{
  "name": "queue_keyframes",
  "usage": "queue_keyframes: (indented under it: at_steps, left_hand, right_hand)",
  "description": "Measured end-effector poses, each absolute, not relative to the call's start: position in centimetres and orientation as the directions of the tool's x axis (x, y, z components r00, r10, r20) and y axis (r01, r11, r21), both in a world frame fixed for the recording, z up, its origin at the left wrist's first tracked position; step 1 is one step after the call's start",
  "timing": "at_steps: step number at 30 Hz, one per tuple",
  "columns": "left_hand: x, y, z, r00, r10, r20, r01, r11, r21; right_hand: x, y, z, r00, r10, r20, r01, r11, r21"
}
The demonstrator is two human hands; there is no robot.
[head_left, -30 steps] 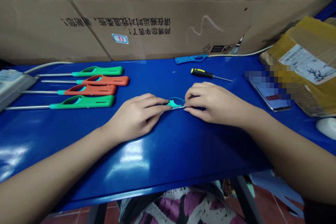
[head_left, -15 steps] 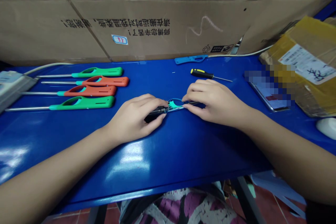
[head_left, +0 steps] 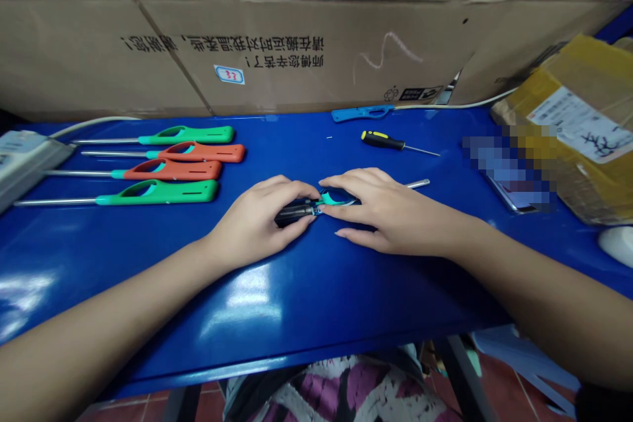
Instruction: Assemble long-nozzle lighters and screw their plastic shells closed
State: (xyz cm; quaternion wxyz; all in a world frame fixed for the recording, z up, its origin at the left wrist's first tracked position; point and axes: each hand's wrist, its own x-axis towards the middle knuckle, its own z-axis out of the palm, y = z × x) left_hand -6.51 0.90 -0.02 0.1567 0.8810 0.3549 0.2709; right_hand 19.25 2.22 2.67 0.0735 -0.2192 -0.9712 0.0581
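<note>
An opened utility lighter [head_left: 293,212] lies at the middle of the table, its dark inner parts and teal trigger exposed. My left hand [head_left: 257,221] is closed around its handle end, thumb and fingertips at the front of the dark part. My right hand [head_left: 383,208] stretches over the trigger end with fingers spread; a fingertip touches near the trigger, and the thumb stands apart below. Past my right hand, the tip of a metal tube [head_left: 418,184] sticks out; its middle is hidden under that hand.
Several green and orange lighters [head_left: 163,191] lie in a row at left, beside a power strip [head_left: 30,158]. Behind my right hand are a screwdriver [head_left: 383,140] and a blue lighter shell [head_left: 361,113]. At right lie a phone [head_left: 514,191] and a taped parcel [head_left: 578,125]. A large carton [head_left: 277,20] stands behind.
My right hand has let go of its pinch by the tube, shifted left over the trigger and spread its fingers. The tube's far end now shows. My left hand keeps its hold.
</note>
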Motion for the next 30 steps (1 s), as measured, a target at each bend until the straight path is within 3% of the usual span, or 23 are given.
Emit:
queue_keyframes:
  at_steps: [11, 23, 30]
  left_hand:
    - [-7.05, 1.61, 0.2, 0.564, 0.797, 0.215, 0.385, -0.485, 0.785]
    - [-7.28, 1.77, 0.38, 0.589, 0.789, 0.174, 0.383, -0.462, 0.8]
    - [-7.33, 1.85, 0.35, 0.597, 0.783, 0.173, 0.374, -0.462, 0.804]
  right_hand:
    - [18.95, 1.94, 2.89, -0.901, 0.416, 0.12, 0.404, 0.908, -0.113]
    - [19.14, 2.25, 2.95, -0.902, 0.396, 0.172, 0.379, 0.917, -0.123]
    - [19.3, 2.17, 2.63, -0.854, 0.497, 0.152, 0.429, 0.839, -0.335]
